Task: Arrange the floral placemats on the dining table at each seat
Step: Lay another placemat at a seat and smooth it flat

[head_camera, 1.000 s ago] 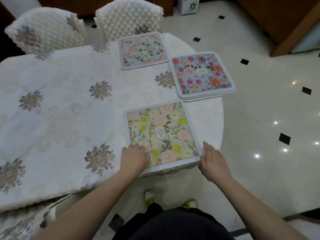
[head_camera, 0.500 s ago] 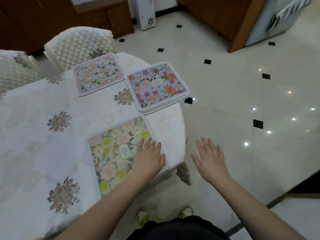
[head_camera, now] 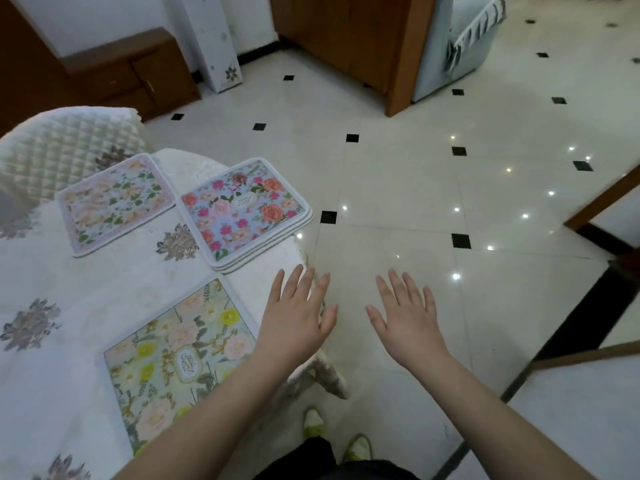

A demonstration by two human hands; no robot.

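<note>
Mat stack (head_camera: 242, 213) right of single mat (head_camera: 114, 202)

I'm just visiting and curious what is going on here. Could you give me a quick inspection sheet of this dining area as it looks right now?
Surface: dining table under a white cloth with grey-brown flower motifs.
Job's things: yellow-green placemat laid flat near the person; pink placemat laid before the quilted chair; blue placemat stack at the table's edge, several mats not yet dealt out.
Clutter: nothing seen.
Hands: left hand open, fingers straight, holding nothing; right hand open over the floor, empty.
Cables: nothing seen.
Surroundings: glossy tiled floor with black diamond insets, wooden cabinet, white floral box.
</note>
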